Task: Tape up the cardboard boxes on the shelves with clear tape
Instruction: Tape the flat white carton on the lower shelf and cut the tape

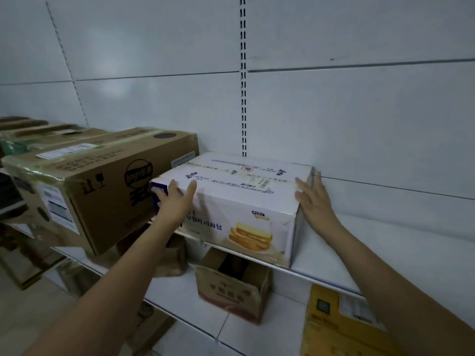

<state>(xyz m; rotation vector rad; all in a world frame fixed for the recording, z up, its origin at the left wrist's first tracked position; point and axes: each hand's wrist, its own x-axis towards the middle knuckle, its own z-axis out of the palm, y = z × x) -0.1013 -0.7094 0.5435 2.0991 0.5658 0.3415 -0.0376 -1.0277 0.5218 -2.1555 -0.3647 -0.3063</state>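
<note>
Head view, forward-down, close on shelf (385, 253)

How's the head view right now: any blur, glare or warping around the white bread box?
Head view: dim, bluish light; white bread box fairly sharp; left hand slightly smeared; glare on the Lay's box tape; wide-angle bends the slotted upright and shelf edge.

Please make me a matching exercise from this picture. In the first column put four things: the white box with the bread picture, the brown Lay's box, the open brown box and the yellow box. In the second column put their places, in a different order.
Column one:
1. white bread box
2. brown Lay's box
3. open brown box
4. yellow box

Column two:
A. lower shelf, directly under the white box
B. between the left hand and right hand
C. bottom right corner of the picture
D. upper shelf, left of the white box

Pairs: 1-B, 2-D, 3-A, 4-C
</note>
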